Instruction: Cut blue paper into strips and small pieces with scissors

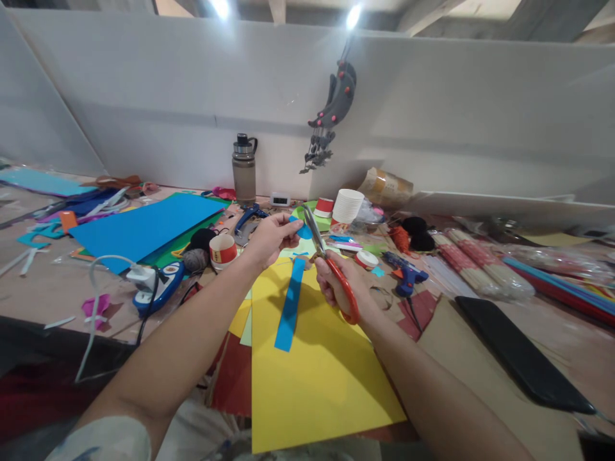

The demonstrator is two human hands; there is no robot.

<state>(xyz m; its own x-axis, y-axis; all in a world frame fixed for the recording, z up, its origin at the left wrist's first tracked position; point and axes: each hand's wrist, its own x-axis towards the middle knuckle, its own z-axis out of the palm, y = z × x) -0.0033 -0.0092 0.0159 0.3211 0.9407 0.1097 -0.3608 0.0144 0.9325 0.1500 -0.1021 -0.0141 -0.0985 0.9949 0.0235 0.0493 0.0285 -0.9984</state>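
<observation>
Blue paper piece (303, 230) in the left hand (273, 238), red-handled scissors (341, 275) in the right hand (355, 278)

In the head view, the left hand's thumb and fingers are together, clamped on the small paper piece, which sits up off the table at the fingertips, just beside the scissor blades. The right hand is closed around the red handle, fingers curled, with the blades pointing up and away from the body; I cannot tell how far the blades are parted, or whether they touch the paper. Below the hands, a blue strip (290, 307) lies lengthwise on a yellow sheet (317, 390). Right of the sheet lies a blue glue gun (411, 280), and near the left forearm stands a red-and-white paper cup (223, 250)
</observation>
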